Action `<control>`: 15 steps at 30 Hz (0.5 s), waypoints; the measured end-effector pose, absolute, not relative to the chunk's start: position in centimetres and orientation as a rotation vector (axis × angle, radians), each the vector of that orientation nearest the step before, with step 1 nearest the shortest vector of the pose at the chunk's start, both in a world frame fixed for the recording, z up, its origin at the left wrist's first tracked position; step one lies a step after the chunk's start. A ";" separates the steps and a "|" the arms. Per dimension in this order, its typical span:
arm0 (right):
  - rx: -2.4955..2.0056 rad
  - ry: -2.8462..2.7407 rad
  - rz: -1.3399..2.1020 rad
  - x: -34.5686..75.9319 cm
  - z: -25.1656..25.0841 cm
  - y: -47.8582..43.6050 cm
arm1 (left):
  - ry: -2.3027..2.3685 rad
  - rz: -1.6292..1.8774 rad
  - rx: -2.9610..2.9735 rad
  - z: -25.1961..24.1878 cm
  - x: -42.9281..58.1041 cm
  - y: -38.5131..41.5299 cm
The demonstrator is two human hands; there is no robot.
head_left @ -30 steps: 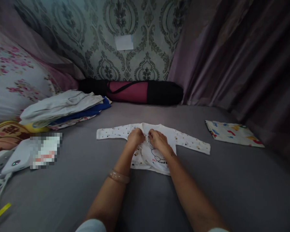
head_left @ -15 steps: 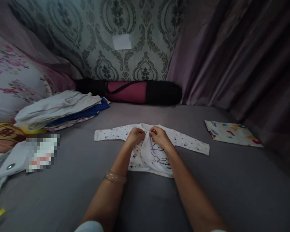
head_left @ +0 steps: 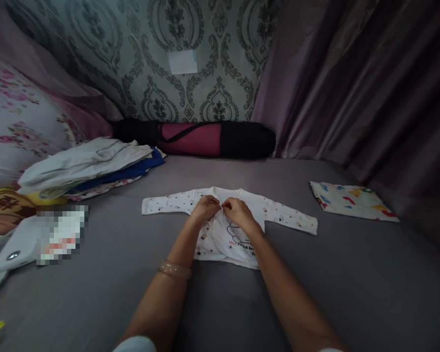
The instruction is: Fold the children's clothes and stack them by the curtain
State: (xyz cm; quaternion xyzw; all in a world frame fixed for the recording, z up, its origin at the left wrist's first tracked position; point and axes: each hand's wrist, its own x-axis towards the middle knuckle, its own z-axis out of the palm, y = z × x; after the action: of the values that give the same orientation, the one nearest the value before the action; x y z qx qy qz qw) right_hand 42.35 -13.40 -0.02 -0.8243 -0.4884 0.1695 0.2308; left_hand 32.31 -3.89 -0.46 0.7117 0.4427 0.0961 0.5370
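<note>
A small white baby shirt (head_left: 242,252) lies on the grey bed sheet (head_left: 227,313), its printed long sleeves spread to both sides. Its front carries a line drawing and some red and black lettering. My left hand (head_left: 206,208) pinches the shirt's front edge near the neckline. Close against it, my right hand (head_left: 237,213) is also closed on the front edge, fingertips almost touching the left ones. Whatever small fastening may lie between the fingertips is hidden. A bangle (head_left: 175,270) circles my left wrist.
Folded clothes (head_left: 84,164) are stacked at the left, near a floral pillow (head_left: 18,117). A folded patterned cloth (head_left: 352,201) lies at the right. Along the wall rests a long black and maroon bag (head_left: 190,139). Dark curtains (head_left: 326,83) hang at the right.
My right hand has shifted slightly left and down, its fingers now more curled at the shirt's edge. My left hand stays nearly in place. The view has shifted slightly.
</note>
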 end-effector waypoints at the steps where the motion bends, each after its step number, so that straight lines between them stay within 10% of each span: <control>1: -2.271 -1.342 0.478 42.4 0.0 -13.4 | 1.056 0.253 1.730 -0.6 32.4 -3.9; 15: -2.328 -1.372 0.429 41.7 0.4 -13.5 | 0.961 0.280 2.029 -1.8 31.5 -2.7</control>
State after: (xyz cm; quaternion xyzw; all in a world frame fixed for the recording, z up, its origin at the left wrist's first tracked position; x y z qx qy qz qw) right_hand 41.73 -13.53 0.35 -0.8335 -0.4912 0.1537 0.2011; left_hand 31.49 -2.72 -1.84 0.8115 0.3845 0.1121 0.4255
